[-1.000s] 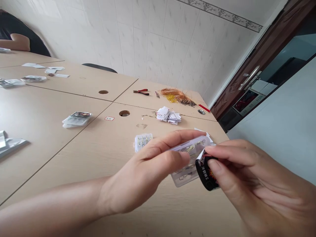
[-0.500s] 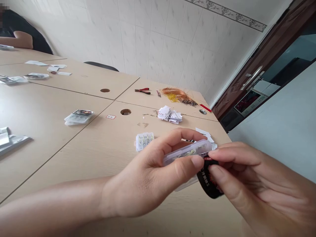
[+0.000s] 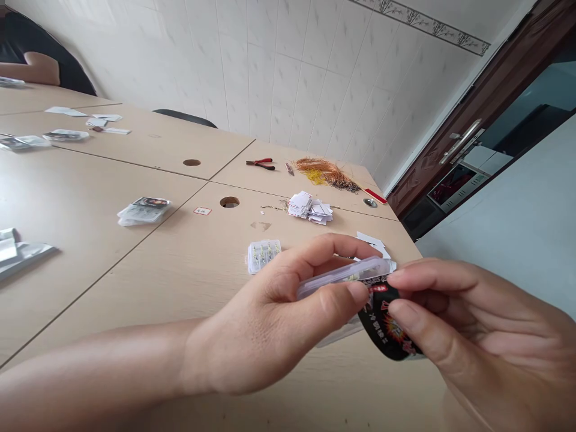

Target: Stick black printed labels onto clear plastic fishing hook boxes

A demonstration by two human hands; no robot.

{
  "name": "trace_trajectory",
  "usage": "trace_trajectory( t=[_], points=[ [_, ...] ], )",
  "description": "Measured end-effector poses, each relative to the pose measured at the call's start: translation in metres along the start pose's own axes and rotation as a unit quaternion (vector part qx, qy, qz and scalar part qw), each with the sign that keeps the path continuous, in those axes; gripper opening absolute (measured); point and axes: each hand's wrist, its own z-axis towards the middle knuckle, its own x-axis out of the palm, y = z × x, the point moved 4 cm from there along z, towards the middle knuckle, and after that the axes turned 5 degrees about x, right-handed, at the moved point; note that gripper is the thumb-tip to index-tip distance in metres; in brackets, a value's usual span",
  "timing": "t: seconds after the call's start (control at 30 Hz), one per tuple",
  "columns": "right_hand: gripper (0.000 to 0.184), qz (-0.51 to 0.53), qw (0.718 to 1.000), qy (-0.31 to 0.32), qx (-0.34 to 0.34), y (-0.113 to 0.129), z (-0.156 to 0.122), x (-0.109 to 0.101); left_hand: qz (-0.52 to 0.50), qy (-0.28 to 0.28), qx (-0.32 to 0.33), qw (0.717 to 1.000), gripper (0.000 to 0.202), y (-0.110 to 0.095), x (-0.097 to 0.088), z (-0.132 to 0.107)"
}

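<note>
My left hand (image 3: 265, 327) is closed around a clear plastic box (image 3: 330, 279), which is tilted, its thumb along the near side. Small yellowish pieces show inside it, partly hidden by the fingers. My right hand (image 3: 486, 342) pinches a curved black label (image 3: 382, 327) with red, orange and white print between thumb and forefinger. The label's upper edge lies against the box by my left thumb; whether it is stuck there I cannot tell. Beyond my left knuckles sits another clear compartment box (image 3: 264, 255) holding small yellowish pieces.
Paper cards (image 3: 308, 207) are piled ahead, with more white slips (image 3: 371, 241) behind my hands. Farther back lie red-handled pliers (image 3: 261, 163) and a bundle of copper-coloured strands (image 3: 324, 171). Stacked clear boxes (image 3: 144, 211) stand left. A person (image 3: 40, 57) sits far left.
My right hand has moved slightly right with the label, and more of its printed face shows. The box in my left hand has tilted a little.
</note>
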Motion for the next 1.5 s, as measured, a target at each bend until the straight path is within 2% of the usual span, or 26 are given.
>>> trace_trajectory(
  t=[0.17,0.37,0.43,0.57,0.73,0.93,1.17,1.37,1.5],
  points=[
    [0.024,-0.029,0.998,0.054,-0.012,-0.002,0.001,-0.005,0.009,-0.001,0.01,1.0,0.01,-0.005,0.002,0.001],
    [0.032,-0.043,0.997,0.056,-0.028,-0.004,0.0,-0.007,0.061,-0.006,0.028,0.998,0.013,-0.008,0.002,0.001],
    [0.031,-0.043,0.998,0.031,-0.03,-0.004,-0.001,-0.004,0.074,-0.008,0.033,0.997,0.014,-0.008,0.001,0.0],
    [0.015,-0.04,0.998,-0.04,-0.037,-0.001,-0.002,0.002,0.086,-0.012,0.043,0.995,0.014,-0.008,0.001,0.0],
    [0.009,-0.051,0.996,-0.045,-0.049,0.004,-0.004,0.005,0.087,-0.013,0.046,0.995,0.012,-0.011,0.001,0.0],
    [0.012,-0.059,0.996,-0.053,-0.05,0.003,-0.005,0.003,0.089,-0.007,0.04,0.995,0.012,-0.011,0.003,0.0],
    [0.01,-0.084,0.99,-0.095,-0.067,0.005,-0.007,0.002,0.062,0.005,0.036,0.997,0.009,-0.01,0.004,0.003],
    [0.014,-0.096,0.989,-0.092,-0.068,0.001,-0.006,-0.002,0.08,0.002,0.047,0.996,0.01,-0.008,0.002,0.003],
    [0.024,-0.13,0.986,-0.042,-0.093,0.001,-0.004,-0.008,0.083,0.005,0.06,0.995,0.011,-0.009,0.002,0.001]
  ],
)
